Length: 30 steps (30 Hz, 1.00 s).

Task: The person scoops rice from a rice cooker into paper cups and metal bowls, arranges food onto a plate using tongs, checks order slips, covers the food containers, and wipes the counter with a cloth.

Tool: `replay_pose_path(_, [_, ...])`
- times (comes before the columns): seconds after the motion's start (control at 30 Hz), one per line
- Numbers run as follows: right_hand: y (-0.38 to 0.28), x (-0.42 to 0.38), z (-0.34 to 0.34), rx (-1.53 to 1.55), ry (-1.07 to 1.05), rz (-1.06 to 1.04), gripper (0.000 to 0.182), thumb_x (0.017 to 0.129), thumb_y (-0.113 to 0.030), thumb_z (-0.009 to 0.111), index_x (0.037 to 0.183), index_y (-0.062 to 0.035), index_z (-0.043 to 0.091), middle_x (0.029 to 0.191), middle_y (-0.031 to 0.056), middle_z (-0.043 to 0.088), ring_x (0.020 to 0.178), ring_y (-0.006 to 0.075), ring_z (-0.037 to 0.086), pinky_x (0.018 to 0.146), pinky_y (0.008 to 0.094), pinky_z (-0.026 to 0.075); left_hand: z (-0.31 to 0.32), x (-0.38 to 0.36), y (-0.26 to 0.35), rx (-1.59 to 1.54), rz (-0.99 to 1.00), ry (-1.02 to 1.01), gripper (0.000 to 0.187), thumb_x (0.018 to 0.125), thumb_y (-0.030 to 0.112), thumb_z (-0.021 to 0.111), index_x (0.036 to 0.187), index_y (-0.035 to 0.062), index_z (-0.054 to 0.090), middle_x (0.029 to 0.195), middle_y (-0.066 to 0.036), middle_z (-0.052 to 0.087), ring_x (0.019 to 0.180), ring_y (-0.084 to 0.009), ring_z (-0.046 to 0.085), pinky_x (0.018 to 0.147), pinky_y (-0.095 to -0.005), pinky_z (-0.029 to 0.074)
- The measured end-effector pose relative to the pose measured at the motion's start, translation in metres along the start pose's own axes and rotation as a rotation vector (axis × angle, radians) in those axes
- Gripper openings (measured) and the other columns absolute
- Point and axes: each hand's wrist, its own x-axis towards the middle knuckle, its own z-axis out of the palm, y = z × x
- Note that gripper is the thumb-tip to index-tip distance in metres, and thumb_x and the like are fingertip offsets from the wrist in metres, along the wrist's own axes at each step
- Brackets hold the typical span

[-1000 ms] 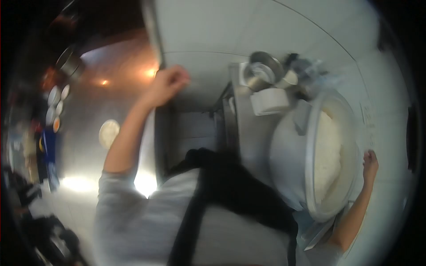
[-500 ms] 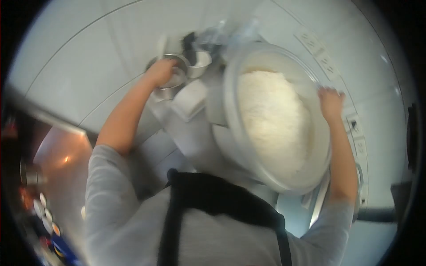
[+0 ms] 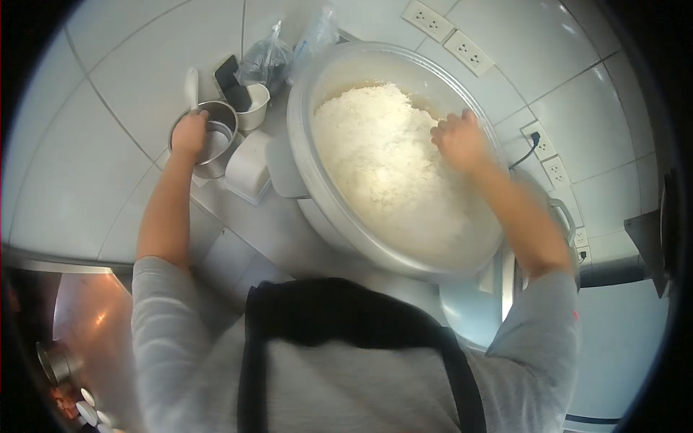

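A large pale round tub (image 3: 299,108) holds a heap of white, rice-like grains (image 3: 375,144). My right hand (image 3: 460,141) is over the tub's right part, fingers loosely curled and apart, with nothing visible in them. At the left, my left hand (image 3: 190,133) is closed at the edge of a steel pot (image 3: 213,167). Just beyond its fingers a white handle (image 3: 191,88) sticks up; what the fingers hold is hidden.
Right of the pot are a white cup (image 3: 254,108) with a dark object (image 3: 229,76) leaning over it, and a white box (image 3: 249,167). Plastic bags (image 3: 267,59) lie behind. Wall sockets (image 3: 468,52) and a plugged-in cable (image 3: 527,153) are beyond the tub.
My right hand has gone from the tub's right rim to over the white grains. My left hand has stayed at the pot. The view has shifted, and the tub and pot appear further left.
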Motion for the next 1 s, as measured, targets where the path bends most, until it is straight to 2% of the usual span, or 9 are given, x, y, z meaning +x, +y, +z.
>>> replay_pose_path(0.17, [-0.029, -0.043, -0.039, 0.139, 0.06, 0.029, 0.005, 0.075, -0.013, 0.061, 0.072, -0.0146, 0.064, 0.071, -0.0011, 0.06, 0.077, 0.0171, 0.054, 0.083, 0.0396, 0.033, -0.019, 0.001, 0.001, -0.056, 0.009, 0.095, 0.016, 0.086, 0.01, 0.049, 0.099, 0.0064, 0.058, 0.098, -0.015, 0.063, 0.091, -0.0349, 0.063, 0.077, -0.0459, 0.051])
replay_pose_path(0.3, [-0.056, -0.07, -0.082, 0.246, 0.071, -0.078, 0.001, 0.071, -0.015, 0.064, 0.07, -0.0145, 0.064, 0.068, -0.0014, 0.058, 0.074, 0.0178, 0.054, 0.081, 0.0402, 0.034, -0.036, -0.001, 0.0, 0.06, 0.042, -0.061, 0.018, 0.083, 0.009, 0.053, 0.101, 0.0077, 0.058, 0.094, -0.016, 0.064, 0.089, -0.0357, 0.063, 0.075, -0.0463, 0.051])
replay_pose_path(0.4, [-0.038, -0.059, -0.086, 0.279, 0.101, -0.125, 0.002, 0.071, -0.017, 0.065, 0.072, -0.0156, 0.065, 0.068, -0.0013, 0.059, 0.073, 0.018, 0.054, 0.08, 0.0397, 0.034, -0.061, -0.004, 0.01, 0.046, 0.054, -0.119, 0.023, 0.08, 0.007, 0.055, 0.104, 0.009, 0.056, 0.092, -0.017, 0.065, 0.089, -0.0366, 0.062, 0.075, -0.0472, 0.05])
replay_pose_path(0.47, [-0.009, -0.028, -0.067, 0.107, 0.139, -0.006, 0.002, 0.073, -0.017, 0.065, 0.074, -0.0173, 0.066, 0.071, -0.0015, 0.06, 0.073, 0.0179, 0.054, 0.08, 0.0395, 0.034, -0.061, -0.001, 0.002, 0.032, 0.071, -0.153, 0.026, 0.079, 0.008, 0.058, 0.105, 0.0112, 0.053, 0.096, -0.016, 0.064, 0.089, -0.0367, 0.063, 0.074, -0.0466, 0.05])
replay_pose_path(0.57, [0.031, 0.029, -0.027, -0.062, 0.026, 0.243, 0.006, 0.08, -0.017, 0.062, 0.079, -0.0185, 0.068, 0.075, -0.0025, 0.063, 0.079, 0.0169, 0.055, 0.081, 0.0387, 0.034, -0.069, -0.014, 0.004, -0.088, 0.037, -0.139, 0.032, 0.079, 0.006, 0.058, 0.109, 0.0129, 0.048, 0.095, -0.017, 0.064, 0.089, -0.0377, 0.062, 0.073, -0.0476, 0.048])
replay_pose_path(0.7, [0.033, 0.06, 0.026, -0.137, -0.017, 0.291, 0.008, 0.082, -0.018, 0.06, 0.084, -0.0179, 0.068, 0.079, -0.0028, 0.064, 0.085, 0.0156, 0.056, 0.082, 0.0387, 0.033, -0.077, -0.027, 0.013, -0.198, 0.019, 0.03, 0.036, 0.079, 0.002, 0.055, 0.111, 0.0153, 0.046, 0.098, -0.013, 0.062, 0.095, -0.0351, 0.06, 0.081, -0.0472, 0.044])
replay_pose_path(0.77, [0.024, 0.058, 0.019, -0.099, 0.027, 0.195, 0.007, 0.082, -0.019, 0.06, 0.084, -0.0176, 0.067, 0.079, -0.0026, 0.064, 0.085, 0.0157, 0.056, 0.083, 0.0396, 0.033, -0.098, -0.046, 0.03, -0.175, 0.063, 0.161, 0.037, 0.078, 0.0, 0.054, 0.111, 0.016, 0.048, 0.101, -0.009, 0.06, 0.098, -0.0312, 0.059, 0.086, -0.0467, 0.041])
replay_pose_path(0.87, [0.003, 0.034, 0.004, -0.003, 0.058, 0.083, 0.006, 0.082, -0.019, 0.06, 0.082, -0.0168, 0.066, 0.078, -0.0026, 0.063, 0.085, 0.0157, 0.056, 0.085, 0.041, 0.034, -0.086, -0.06, 0.029, 0.062, 0.316, 0.348, 0.042, 0.077, 0.001, 0.054, 0.115, 0.0177, 0.05, 0.103, -0.005, 0.057, 0.101, -0.0255, 0.056, 0.091, -0.0466, 0.037])
replay_pose_path(1.0, [-0.02, 0.003, -0.018, 0.115, 0.114, 0.03, 0.006, 0.081, -0.019, 0.061, 0.078, -0.0156, 0.064, 0.075, -0.0028, 0.061, 0.084, 0.0161, 0.056, 0.086, 0.0423, 0.034, -0.079, -0.065, 0.026, 0.067, 0.3, 0.476, 0.051, 0.069, 0.0, 0.062, 0.117, 0.0161, 0.052, 0.104, -0.003, 0.056, 0.101, -0.0229, 0.055, 0.093, -0.0466, 0.036])
